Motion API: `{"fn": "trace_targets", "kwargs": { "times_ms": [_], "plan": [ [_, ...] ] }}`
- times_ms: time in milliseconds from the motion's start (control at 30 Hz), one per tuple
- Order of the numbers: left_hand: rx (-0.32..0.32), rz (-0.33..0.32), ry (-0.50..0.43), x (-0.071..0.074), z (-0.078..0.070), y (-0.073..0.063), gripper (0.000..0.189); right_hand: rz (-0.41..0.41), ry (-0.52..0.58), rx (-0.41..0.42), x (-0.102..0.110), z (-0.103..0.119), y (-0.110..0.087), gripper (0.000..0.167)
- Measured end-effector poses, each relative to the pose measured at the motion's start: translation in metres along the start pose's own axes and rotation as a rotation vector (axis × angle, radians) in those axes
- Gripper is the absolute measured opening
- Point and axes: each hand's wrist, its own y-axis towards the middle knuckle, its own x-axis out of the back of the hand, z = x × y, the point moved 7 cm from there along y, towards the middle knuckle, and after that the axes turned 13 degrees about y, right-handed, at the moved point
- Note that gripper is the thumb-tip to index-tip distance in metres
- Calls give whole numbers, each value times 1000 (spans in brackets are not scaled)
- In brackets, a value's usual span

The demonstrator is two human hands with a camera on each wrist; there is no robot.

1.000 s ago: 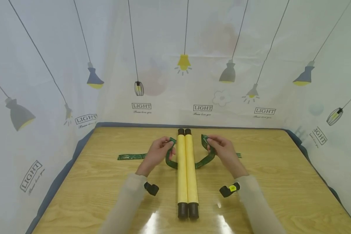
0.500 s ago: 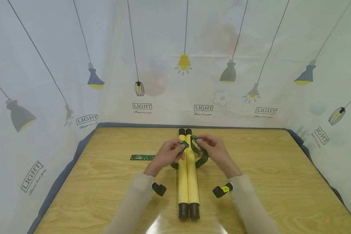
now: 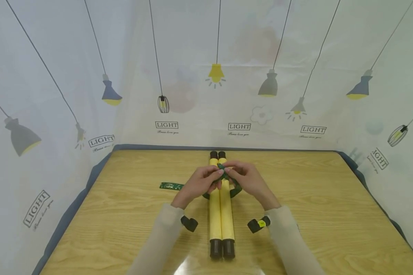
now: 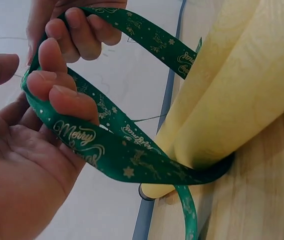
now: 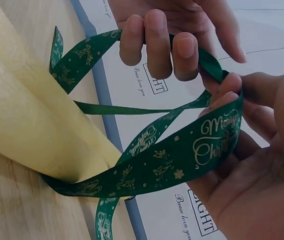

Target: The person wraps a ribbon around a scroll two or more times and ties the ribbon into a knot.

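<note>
Two long yellow rolls (image 3: 221, 214) with dark brown ends lie side by side on the table. A green ribbon (image 4: 132, 162) printed in gold with "Merry Christmas" runs beneath them and rises on both sides. Above the rolls, my left hand (image 3: 199, 182) and right hand (image 3: 250, 181) meet, thumbs almost together, each pinching the ribbon. In the right wrist view the ribbon (image 5: 176, 162) loops over the curled fingers of both hands, and its strands cross between them. Fingers partly hide the crossing.
A loose ribbon tail (image 3: 171, 186) trails over the wooden table (image 3: 130, 214) to the left. Behind the table stands a white backdrop (image 3: 199, 114) printed with hanging lamps. Dark blue cloth (image 3: 93, 179) edges the table.
Both hands have moved inward from either side of the rolls and now meet above them, bringing the ribbon's two sides together. The left tail has slid right; the right tail is no longer visible.
</note>
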Motion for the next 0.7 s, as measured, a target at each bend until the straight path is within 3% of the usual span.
{"fn": "trace_targets", "kwargs": {
  "times_ms": [233, 433, 700],
  "plan": [
    [16, -55, 1, 3, -1, -3, 31, 75, -39, -25, -5, -1, -2, 35],
    [19, -36, 13, 2, -3, -5, 32, 126, -75, -50, -4, -5, -3, 40],
    [-35, -21, 26, 3, -5, -7, 41, 149, -83, -80, -2, -9, -2, 28]
  ]
}}
